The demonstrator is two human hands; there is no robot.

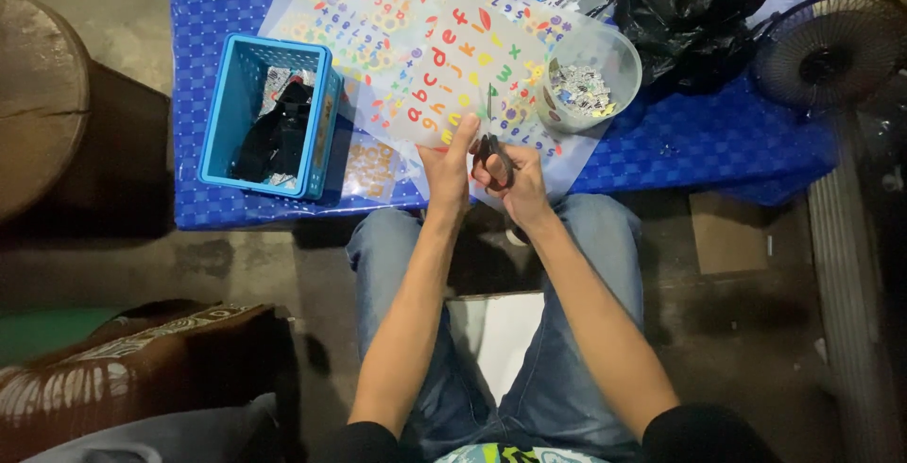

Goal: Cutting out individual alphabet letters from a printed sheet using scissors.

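A person sits with knees in blue jeans (567, 350) drawn up to a low bench (699, 142) covered in a blue checked cloth. A white sheet (501, 331) lies on the lap between the forearms.

The left hand (449, 165) reaches to the near edge of a clear sticker sheet (463, 57) printed with coloured letters. Its fingers (463, 132) are together and pinch the sheet's lower edge, thumb on top. The right hand (515, 180) is just beside it, touching or nearly touching. Its fingers are curled shut around the dark handles of a pair of scissors (491, 142), whose thin blades point away from the body and stand over the sticker sheet. Whether the blades are apart or shut is too small to tell.

The held sheet lies on top of several more letter sheets spread across the middle of the bench, reaching to its far edge. To the left of them sits a blue plastic basket (222, 113) with dark things inside. To the right, touching the sheets, stands a clear round tub (590, 80) holding small cut scraps. Beyond the tub, at the far right of the bench, lies a crumpled black plastic bag (694, 9). A black fan (831, 47) stands off the bench's right end.

On the floor at the near left lies a brown patterned bag (142, 359).
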